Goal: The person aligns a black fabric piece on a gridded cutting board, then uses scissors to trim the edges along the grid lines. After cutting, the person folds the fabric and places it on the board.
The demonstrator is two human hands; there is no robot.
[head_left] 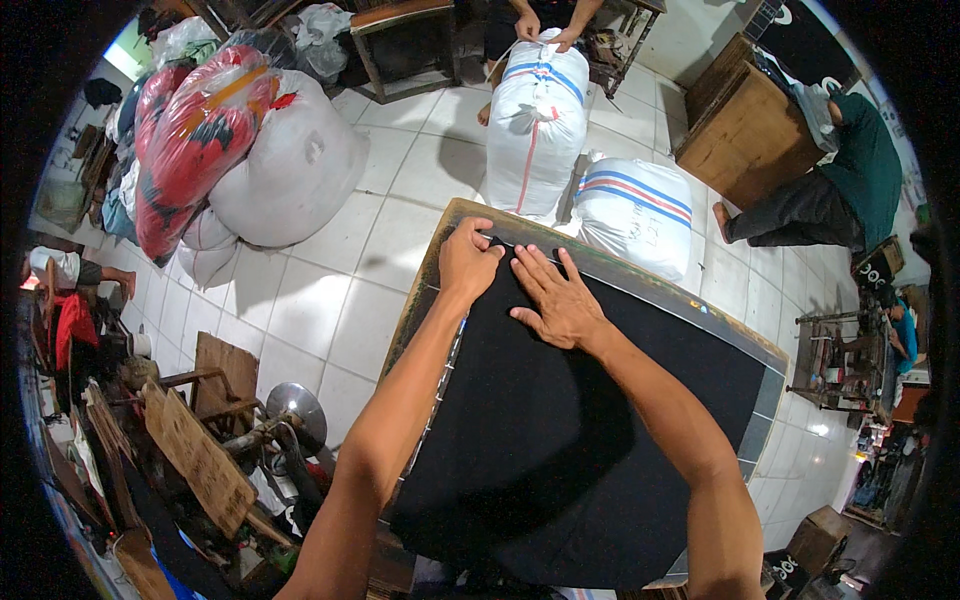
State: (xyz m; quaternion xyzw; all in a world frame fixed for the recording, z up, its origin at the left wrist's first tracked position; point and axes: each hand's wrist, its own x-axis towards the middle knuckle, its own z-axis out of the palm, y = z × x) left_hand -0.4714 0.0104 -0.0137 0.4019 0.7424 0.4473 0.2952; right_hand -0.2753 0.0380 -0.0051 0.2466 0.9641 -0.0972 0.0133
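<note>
A wide piece of black cloth [540, 440] lies spread over a table with a worn wooden rim [428, 275]. At the cloth's far left corner, my left hand [470, 262] has its fingers curled and closed on the cloth's edge. Just right of it, my right hand [562, 308] rests flat on the cloth, palm down with the fingers stretched out. A row of small white marks runs along the cloth's left edge. Grey tabletop [762, 408] shows beyond the cloth on the right. My forearms cast a dark shadow across the middle.
Past the table stand two stuffed white sacks [535, 150]; a person's hands [545, 32] work at one's top. Bulging bags [290, 175] pile up far left. Wooden boards [198, 455] and a metal disc [297, 415] stand left. Another person [865, 175] bends beside a wooden cabinet [750, 120].
</note>
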